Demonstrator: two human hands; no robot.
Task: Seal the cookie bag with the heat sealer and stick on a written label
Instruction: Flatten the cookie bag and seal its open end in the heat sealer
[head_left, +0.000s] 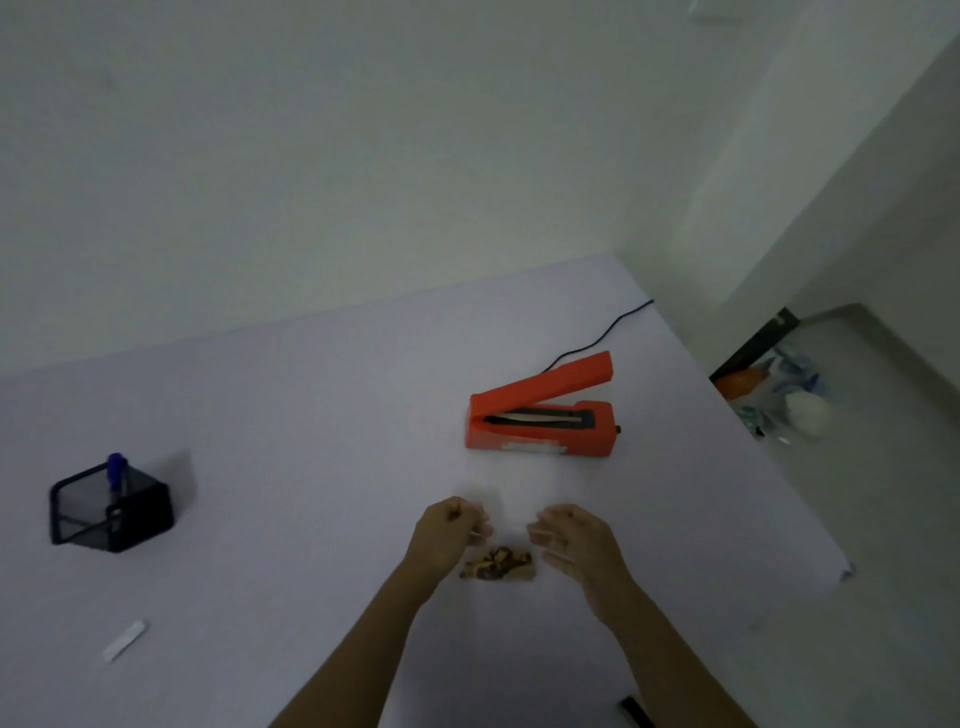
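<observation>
A clear cookie bag with brown cookies at its bottom hangs between my two hands over the white table. My left hand pinches its left edge and my right hand pinches its right edge. The clear upper part of the bag is hard to make out. An orange heat sealer stands beyond the hands with its lid raised. A white label strip lies at the front left. A blue pen stands in a black mesh holder at the left.
The sealer's black cord runs back to the wall. The table's right edge drops off beside a floor area holding bags and clutter. A dark object shows at the bottom edge.
</observation>
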